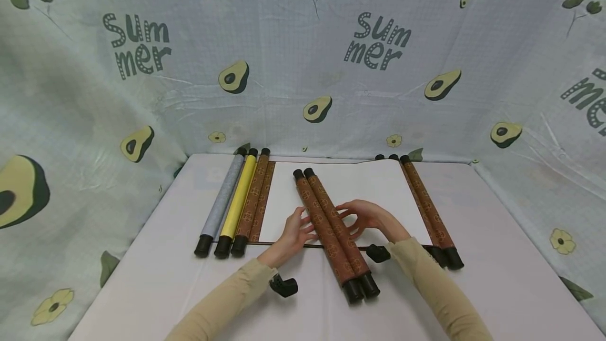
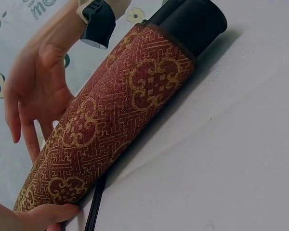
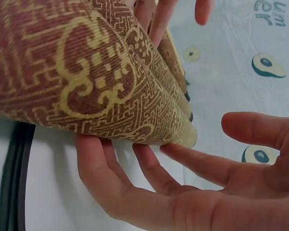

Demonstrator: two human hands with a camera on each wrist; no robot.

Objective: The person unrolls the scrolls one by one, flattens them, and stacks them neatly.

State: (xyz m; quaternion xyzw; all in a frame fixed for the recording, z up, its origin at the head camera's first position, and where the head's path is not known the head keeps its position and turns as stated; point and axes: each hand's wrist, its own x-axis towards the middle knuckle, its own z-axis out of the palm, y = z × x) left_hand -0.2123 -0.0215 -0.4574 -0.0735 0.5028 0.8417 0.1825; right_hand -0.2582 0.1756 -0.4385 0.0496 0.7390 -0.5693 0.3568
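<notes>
A double-rolled scroll (image 1: 326,220) in brown-red patterned cloth lies slanted between the hands, its black end knobs (image 1: 361,288) toward the viewer. My left hand (image 1: 292,233) is at its left side, fingers extended to the roll's edge; in the left wrist view fingers (image 2: 55,211) touch its lower end. On the other side my right hand (image 1: 366,217) has its thumb held apart. The right wrist view shows its fingertips (image 3: 89,144) against the underside of the patterned cloth (image 3: 94,72). Beneath the scroll is a white sheet (image 1: 374,178) with brown patterned borders.
At the left of the sheet lie a grey roll (image 1: 222,201), a yellow roll (image 1: 239,199) and a brown roll (image 1: 253,196), all with black knobs. More brown rolls (image 1: 428,207) lie at the right. A printed cloth (image 1: 265,30) hangs behind the white table (image 1: 156,278).
</notes>
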